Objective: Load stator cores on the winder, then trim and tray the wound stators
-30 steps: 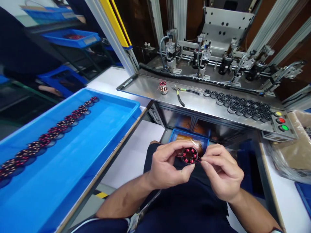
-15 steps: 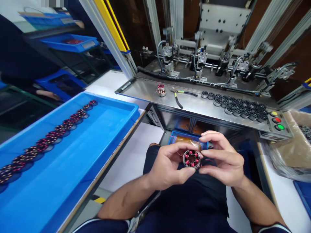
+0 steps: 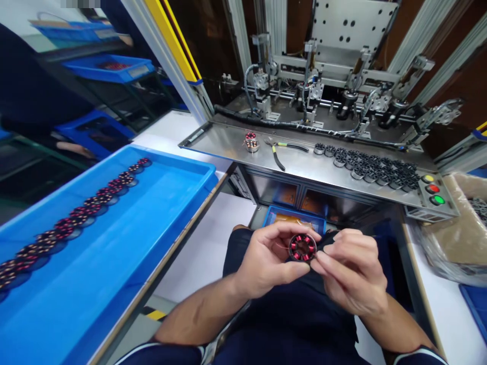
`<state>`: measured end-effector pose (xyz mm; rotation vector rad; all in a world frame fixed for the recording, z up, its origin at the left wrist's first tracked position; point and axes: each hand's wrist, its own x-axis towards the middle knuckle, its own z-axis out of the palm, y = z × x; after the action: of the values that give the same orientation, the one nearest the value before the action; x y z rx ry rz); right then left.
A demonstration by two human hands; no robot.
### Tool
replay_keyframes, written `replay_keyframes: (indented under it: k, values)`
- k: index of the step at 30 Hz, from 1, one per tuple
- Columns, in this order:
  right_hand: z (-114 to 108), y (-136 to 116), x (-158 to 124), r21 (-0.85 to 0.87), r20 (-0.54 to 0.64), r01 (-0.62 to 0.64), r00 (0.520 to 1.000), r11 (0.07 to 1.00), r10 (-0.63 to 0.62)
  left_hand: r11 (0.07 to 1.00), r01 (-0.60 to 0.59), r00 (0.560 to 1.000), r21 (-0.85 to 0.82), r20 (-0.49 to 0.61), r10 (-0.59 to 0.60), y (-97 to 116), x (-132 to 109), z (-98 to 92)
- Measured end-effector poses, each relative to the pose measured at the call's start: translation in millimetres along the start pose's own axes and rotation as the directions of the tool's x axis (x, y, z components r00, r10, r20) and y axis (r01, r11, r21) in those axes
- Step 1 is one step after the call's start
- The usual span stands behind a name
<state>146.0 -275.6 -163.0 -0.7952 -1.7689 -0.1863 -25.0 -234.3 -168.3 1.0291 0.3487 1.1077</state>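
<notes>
The ring [image 3: 306,239] with red coils is above the person's lap, between the two hands, and what could go wrong is mostly there. The left hand [image 3: 262,261] holds it by the rim, with fingers curved above and the thumb below; if this grip becomes loose, the ring may turn or drop to the lap. The fingers of the right hand [image 3: 352,271] are narrow, with tips together at the ring's right edge; whether they hold a wire end, I cannot tell. A strong pull there could break a thin wire or scratch a coil. One fine red wire [image 3: 280,247] sticks out on the left side and might catch on a finger. Around, the metal desk [image 3: 228,139] carries a small stack [image 3: 251,144] of wound parts, the pliers [image 3: 279,158] just beside it, and a group of black rings [image 3: 380,170] near the buttons [image 3: 432,188]; a careless sleeve could press one. On the left, the tray [image 3: 152,213] holds a long row [image 3: 79,215] of wound rings, and its raised near wall stands between them and the hands.
</notes>
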Motion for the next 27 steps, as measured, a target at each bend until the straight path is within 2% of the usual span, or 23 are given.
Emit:
replay_keyframes:
  k: [4,6,10,12,16,18,20,22,27]
  values:
    - [11.9,-9.0,0.0,0.041,-0.103,-0.143,0.984,0.989,0.147,0.970,-0.208,0.977,0.127,-0.018,0.212,-3.8,0.5,3.1]
    - [19.6,-13.5,-1.3,0.099,-0.127,-0.237,0.960,0.966,0.248,0.956,-0.248,0.967,0.153,-0.020,0.254,-6.4,-0.4,2.6]
    - [32.5,-18.5,-4.4,0.256,-0.145,-0.420,0.874,0.870,0.464,0.949,-0.261,0.959,0.177,-0.069,0.276,-11.5,-3.5,1.6]
    - [35.7,-16.9,-4.3,0.292,-0.146,-0.438,0.858,0.850,0.492,0.965,-0.206,0.970,0.163,-0.096,0.224,-12.5,-4.4,1.1]
    - [34.5,-7.8,-0.8,0.265,-0.129,-0.395,0.889,0.879,0.439,0.994,0.000,0.996,0.106,-0.094,0.010,-9.9,-2.4,-5.3]
    - [31.6,-3.3,1.2,0.249,-0.114,-0.387,0.899,0.888,0.424,0.992,0.089,0.996,0.088,-0.030,-0.087,-7.9,-0.2,-11.2]
    - [28.2,-0.3,2.9,0.231,-0.101,-0.381,0.906,0.895,0.411,0.986,0.156,0.984,0.061,0.081,-0.161,-7.0,2.0,-16.8]
    - [24.6,1.3,5.0,0.201,-0.085,-0.370,0.916,0.907,0.392,0.980,0.198,0.966,0.020,0.165,-0.199,-7.5,3.6,-21.0]
    - [16.5,0.2,11.1,0.098,-0.049,-0.362,0.929,0.927,0.368,0.974,0.218,0.963,-0.069,0.179,-0.203,-12.7,5.3,-25.3]
